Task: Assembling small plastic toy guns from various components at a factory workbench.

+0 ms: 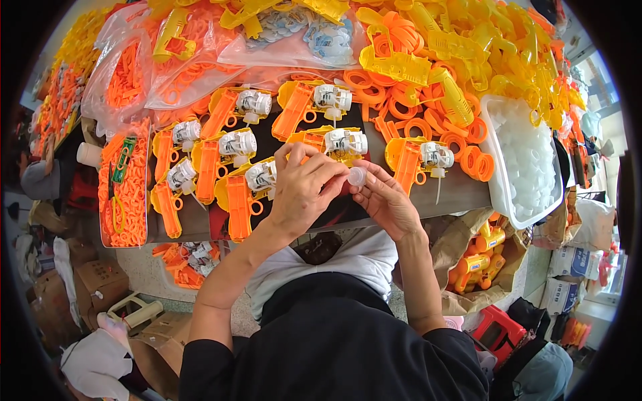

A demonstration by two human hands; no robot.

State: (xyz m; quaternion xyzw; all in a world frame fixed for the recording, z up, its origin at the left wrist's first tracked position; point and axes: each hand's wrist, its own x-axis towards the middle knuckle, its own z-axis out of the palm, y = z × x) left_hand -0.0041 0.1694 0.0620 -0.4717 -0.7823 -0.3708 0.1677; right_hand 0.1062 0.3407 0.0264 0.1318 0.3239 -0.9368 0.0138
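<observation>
A small translucent white plastic cap (357, 176) is held between the thumb and fingers of my right hand (391, 200). My left hand (301, 190) is closed in a pinch, its fingertips up against the cap's left side; whatever lies between them is hidden. Around both hands lie several half-assembled toy guns, each a yellow shell with an orange grip and a white mechanism. One toy gun (409, 164) is just right of my right hand, another (338, 142) is beyond my hands, and a third (241, 204) is left of my left wrist.
A white tub (491, 144) of translucent caps stands at the right. Orange rings (476, 164) and yellow shells (461, 47) pile up behind. At the left, a box (107, 220) of small orange parts holds green-handled snips (124, 160). A paper bag (455, 294) with orange toys sits below the table's right side.
</observation>
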